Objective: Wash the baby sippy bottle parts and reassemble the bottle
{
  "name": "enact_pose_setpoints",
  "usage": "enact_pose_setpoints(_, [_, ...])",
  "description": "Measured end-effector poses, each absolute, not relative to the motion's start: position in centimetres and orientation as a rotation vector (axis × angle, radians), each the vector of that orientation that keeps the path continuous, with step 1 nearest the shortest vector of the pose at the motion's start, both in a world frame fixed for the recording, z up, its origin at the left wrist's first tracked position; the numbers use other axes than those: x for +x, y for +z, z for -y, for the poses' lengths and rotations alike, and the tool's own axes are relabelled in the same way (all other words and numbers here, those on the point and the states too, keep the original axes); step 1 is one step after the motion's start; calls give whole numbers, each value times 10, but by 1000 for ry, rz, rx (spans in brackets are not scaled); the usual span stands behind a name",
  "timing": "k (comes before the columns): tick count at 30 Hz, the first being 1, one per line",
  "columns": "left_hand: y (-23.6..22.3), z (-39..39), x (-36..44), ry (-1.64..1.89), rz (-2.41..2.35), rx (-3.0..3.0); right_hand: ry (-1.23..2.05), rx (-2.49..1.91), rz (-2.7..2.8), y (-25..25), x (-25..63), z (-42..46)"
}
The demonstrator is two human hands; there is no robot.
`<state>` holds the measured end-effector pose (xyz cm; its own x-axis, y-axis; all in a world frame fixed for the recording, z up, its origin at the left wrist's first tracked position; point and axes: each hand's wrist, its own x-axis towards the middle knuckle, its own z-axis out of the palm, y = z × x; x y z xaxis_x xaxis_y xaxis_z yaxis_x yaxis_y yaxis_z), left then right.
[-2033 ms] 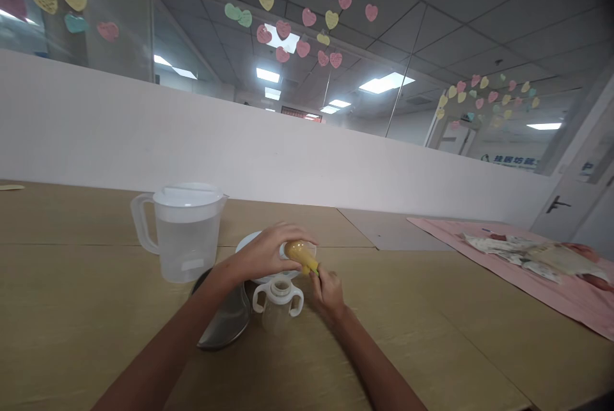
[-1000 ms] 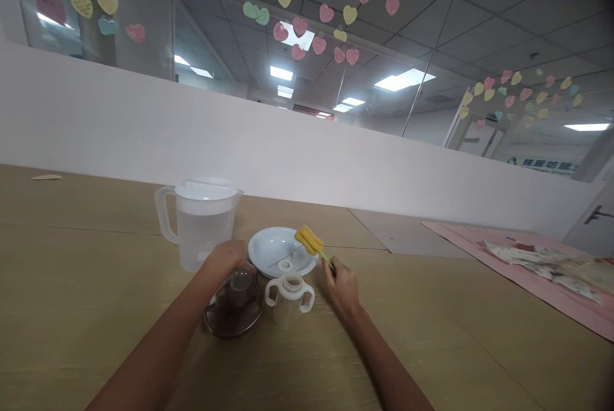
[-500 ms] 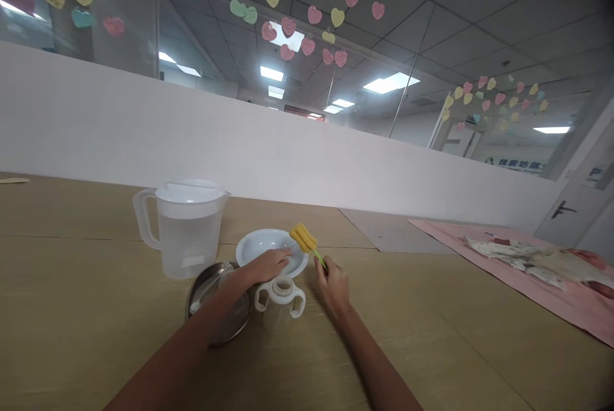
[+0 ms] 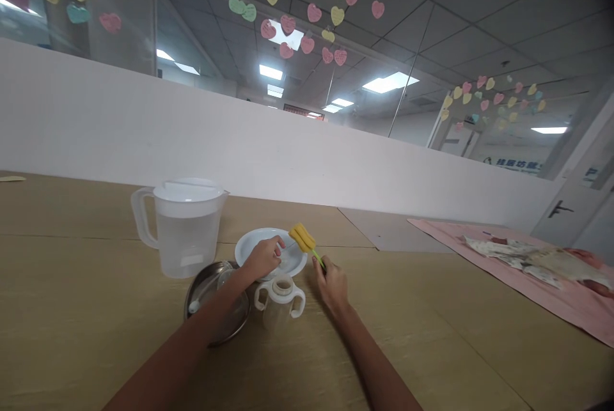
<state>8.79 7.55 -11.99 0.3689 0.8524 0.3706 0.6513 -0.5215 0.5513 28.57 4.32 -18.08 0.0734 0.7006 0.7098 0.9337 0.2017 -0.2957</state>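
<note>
My right hand (image 4: pixel 332 283) is closed round the green handle of a bottle brush with a yellow sponge head (image 4: pixel 302 238), raised at the right rim of a white bowl (image 4: pixel 245 246). Over the bowl is my left hand (image 4: pixel 263 259), its fingers bent and a little apart, with nothing visible in them. A clear baby bottle (image 4: pixel 278 316) with a white two-handled collar stands uncapped between my forearms. Under my left forearm, partly hidden, lies a steel basin (image 4: pixel 240 323) with clear and white bottle parts in it.
A lidded plastic pitcher (image 4: pixel 188 232) with clear liquid stands behind the basin at the left. On the right, a pink cloth (image 4: pixel 451 241) carries crumpled fabric pieces (image 4: pixel 532 261). A low white wall (image 4: pixel 288 149) closes off the back of the tan table (image 4: pixel 407 334).
My left hand has drawn back slightly to the left from the sponge head, and its fingers are more bent. My right hand and the brush stay nearly the same.
</note>
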Motion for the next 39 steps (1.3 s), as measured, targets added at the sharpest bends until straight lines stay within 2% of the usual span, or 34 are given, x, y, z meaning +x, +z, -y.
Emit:
enact_pose_setpoints(5, [-87, -67, 81, 1260, -1170, 2009, -362, -1539, 1809, -180, 285, -43])
enact_pose_setpoints(9, [-62, -56, 73, 1369, -953, 1859, -422, -1582, 1764, -179, 284, -44])
enact_pose_setpoints(15, [-50, -45, 68, 1383, -841, 1784, -466, -1623, 1701, -178, 282, -43])
enact_pose_setpoints(24, [-50, -45, 71, 1354, -796, 1849, -497, -1450, 1725, -176, 280, -36])
enact_pose_setpoints(39, [-44, -36, 69, 1242, -864, 1919, -528, -1405, 1739, -180, 280, -34])
